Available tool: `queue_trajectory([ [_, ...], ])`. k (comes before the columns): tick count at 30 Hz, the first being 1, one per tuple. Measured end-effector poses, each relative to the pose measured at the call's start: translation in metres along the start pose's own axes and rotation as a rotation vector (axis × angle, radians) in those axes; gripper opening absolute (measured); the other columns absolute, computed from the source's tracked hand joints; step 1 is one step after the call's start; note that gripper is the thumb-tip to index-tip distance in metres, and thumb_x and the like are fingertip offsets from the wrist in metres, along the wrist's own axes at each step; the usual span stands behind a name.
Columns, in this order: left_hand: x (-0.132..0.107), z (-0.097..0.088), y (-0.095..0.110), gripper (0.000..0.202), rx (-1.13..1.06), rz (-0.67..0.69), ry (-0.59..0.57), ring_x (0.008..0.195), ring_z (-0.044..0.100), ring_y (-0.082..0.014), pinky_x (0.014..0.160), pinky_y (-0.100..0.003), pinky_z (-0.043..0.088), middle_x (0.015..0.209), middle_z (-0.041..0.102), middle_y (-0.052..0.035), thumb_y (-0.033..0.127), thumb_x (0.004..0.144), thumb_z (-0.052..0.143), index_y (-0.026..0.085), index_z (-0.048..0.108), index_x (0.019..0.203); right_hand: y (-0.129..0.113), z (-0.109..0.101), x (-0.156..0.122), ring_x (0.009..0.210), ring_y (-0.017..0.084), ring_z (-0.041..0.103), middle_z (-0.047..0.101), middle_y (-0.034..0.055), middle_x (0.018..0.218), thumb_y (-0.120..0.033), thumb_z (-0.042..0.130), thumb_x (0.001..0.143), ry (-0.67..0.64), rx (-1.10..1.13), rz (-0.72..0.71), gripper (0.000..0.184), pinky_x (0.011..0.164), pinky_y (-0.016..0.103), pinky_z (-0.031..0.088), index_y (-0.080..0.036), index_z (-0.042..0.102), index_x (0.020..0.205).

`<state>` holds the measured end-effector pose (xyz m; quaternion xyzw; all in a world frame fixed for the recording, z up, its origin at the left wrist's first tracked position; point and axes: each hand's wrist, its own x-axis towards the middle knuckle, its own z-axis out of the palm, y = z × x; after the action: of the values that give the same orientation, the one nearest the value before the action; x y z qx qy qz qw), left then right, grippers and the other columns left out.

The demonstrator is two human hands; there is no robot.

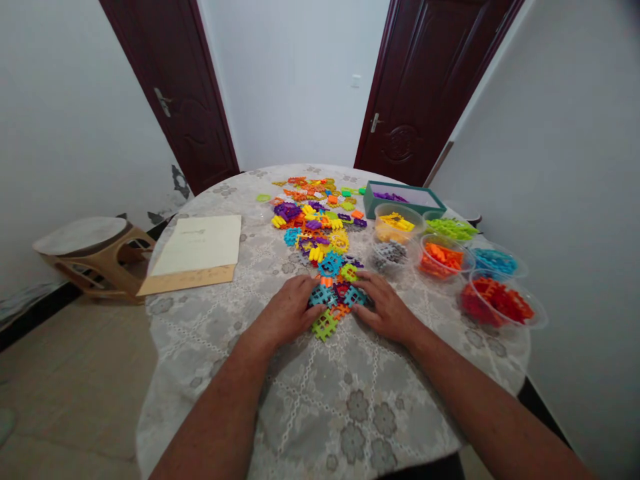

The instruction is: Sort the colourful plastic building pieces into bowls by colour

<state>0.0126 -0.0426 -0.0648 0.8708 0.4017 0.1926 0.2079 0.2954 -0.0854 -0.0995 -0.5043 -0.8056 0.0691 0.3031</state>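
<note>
Stretches two bare forearms (220, 407) in from the near edge, over the cloth-covered surface (285, 420), toward a cluster of plastic lattice pieces (341, 291). Points, along the cluster's long axis, away from the camera, from a green lattice piece (325, 325) at the near end to a blue piece (331, 264) at the far end, leaning slightly right. Turns one corner of the green lattice piece back toward the camera. Sits between left hand (293, 301) and right hand (385, 307), touching the two at its flanks, near end jutting past the thumbs toward the camera. Holds the left hand partly spread, thumb apart from curved fingers, against the left side by a teal piece (323, 295). Holds the right hand partly spread too, fingers by a smaller green piece (349, 272), thumb lower on the right side. Cannot tell a firm pinch from a light touch at either hand. Just beyond the blue piece, a mixed heap (315, 225) of yellow, purple and orange pieces; cannot tell joined from loose. To the right, clear bowls (542, 321) of pieces sorted by colour, and behind them a green box (369, 205) with purple pieces inside. Well to the left, a pale paper (200, 243) on a brown sheet (187, 280).
</note>
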Motion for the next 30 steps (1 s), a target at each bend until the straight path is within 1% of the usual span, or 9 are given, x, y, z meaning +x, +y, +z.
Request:
queue_trajectory([
  [3, -0.001, -0.004, 0.003, 0.044, -0.007, -0.017, -0.003, 0.135, 0.054, -0.0273, 0.119, -0.044, 0.041, 0.139, 0.063, -0.0093, 0.033, 0.093, 0.062, 0.026, 0.059, 0.137, -0.002, -0.001, -0.001, 0.144, 0.035, 0.049, 0.053, 0.0168, 0.154, -0.039, 0.067, 0.096, -0.013, -0.014, -0.004, 0.049, 0.121, 0.058, 0.039, -0.024, 0.06, 0.143],
  [7, 0.002, -0.004, 0.001, 0.038, 0.019, -0.055, 0.01, 0.128, 0.057, -0.028, 0.114, -0.043, 0.043, 0.131, 0.064, -0.0104, 0.03, 0.091, 0.064, 0.023, 0.062, 0.129, -0.003, -0.001, 0.001, 0.143, 0.033, 0.05, 0.055, 0.0158, 0.152, -0.037, 0.067, 0.096, 0.011, 0.012, -0.023, 0.046, 0.12, 0.056, 0.041, -0.025, 0.06, 0.14],
  [10, 0.005, -0.004, -0.001, 0.034, 0.018, -0.093, 0.022, 0.121, 0.059, -0.0291, 0.11, -0.043, 0.046, 0.124, 0.065, -0.0107, 0.031, 0.088, 0.068, 0.022, 0.065, 0.12, -0.006, -0.003, 0.003, 0.132, 0.033, 0.058, 0.063, 0.015, 0.138, -0.036, 0.068, 0.094, 0.049, 0.039, -0.019, 0.042, 0.114, 0.053, 0.047, -0.024, 0.061, 0.134],
  [13, 0.006, -0.004, -0.003, 0.035, 0.001, -0.138, 0.042, 0.119, 0.06, -0.029, 0.107, -0.042, 0.047, 0.122, 0.065, -0.0105, 0.029, 0.085, 0.072, 0.021, 0.066, 0.118, -0.011, -0.007, 0.004, 0.113, 0.029, 0.065, 0.07, 0.0121, 0.118, -0.034, 0.065, 0.096, 0.061, 0.05, 0.02, 0.029, 0.1, 0.046, 0.054, -0.023, 0.064, 0.122],
  [15, 0.007, -0.004, -0.004, 0.04, 0.002, -0.138, 0.061, 0.12, 0.06, -0.0291, 0.107, -0.042, 0.047, 0.124, 0.065, -0.011, 0.029, 0.084, 0.073, 0.021, 0.065, 0.122, -0.012, -0.008, 0.002, 0.104, 0.027, 0.067, 0.073, 0.0103, 0.111, -0.034, 0.062, 0.097, 0.053, 0.067, 0.055, 0.024, 0.094, 0.043, 0.055, -0.023, 0.067, 0.118],
  [18, 0.006, -0.005, -0.006, 0.038, 0.024, -0.123, 0.045, 0.119, 0.06, -0.0296, 0.107, -0.042, 0.047, 0.122, 0.067, -0.0112, 0.032, 0.084, 0.073, 0.021, 0.066, 0.12, -0.01, -0.008, 0.0, 0.095, 0.026, 0.069, 0.075, 0.0087, 0.108, -0.037, 0.063, 0.098, 0.085, 0.115, 0.156, 0.026, 0.088, 0.042, 0.056, -0.023, 0.069, 0.118],
  [22, 0.006, -0.009, -0.008, 0.034, 0.049, -0.141, 0.017, 0.116, 0.063, -0.0309, 0.105, -0.043, 0.048, 0.12, 0.07, -0.0111, 0.035, 0.082, 0.075, 0.023, 0.068, 0.114, -0.01, -0.009, 0.005, 0.073, 0.019, 0.064, 0.072, 0.0045, 0.093, -0.046, 0.066, 0.095, 0.17, 0.294, 0.363, 0.036, 0.066, 0.033, 0.053, -0.023, 0.069, 0.122],
  [26, 0.005, -0.012, -0.01, 0.045, 0.036, -0.169, 0.029, 0.12, 0.062, -0.0319, 0.105, -0.043, 0.048, 0.126, 0.068, -0.0125, 0.029, 0.079, 0.076, 0.022, 0.065, 0.123, -0.028, -0.015, 0.024, 0.056, 0.014, 0.055, 0.064, -0.0018, 0.075, -0.05, 0.069, 0.092, 0.019, 0.575, 0.469, 0.042, 0.05, 0.026, 0.044, -0.021, 0.066, 0.122],
  [30, 0.003, -0.02, -0.016, 0.016, -0.103, -0.128, 0.081, 0.109, 0.065, -0.0266, 0.096, -0.038, 0.05, 0.114, 0.07, -0.0082, 0.027, 0.09, 0.063, 0.025, 0.065, 0.106, -0.048, -0.014, 0.052, 0.053, 0.013, 0.056, 0.062, -0.005, 0.067, -0.047, 0.07, 0.091, -0.124, 0.726, 0.491, 0.044, 0.049, 0.024, 0.045, -0.02, 0.064, 0.125],
])
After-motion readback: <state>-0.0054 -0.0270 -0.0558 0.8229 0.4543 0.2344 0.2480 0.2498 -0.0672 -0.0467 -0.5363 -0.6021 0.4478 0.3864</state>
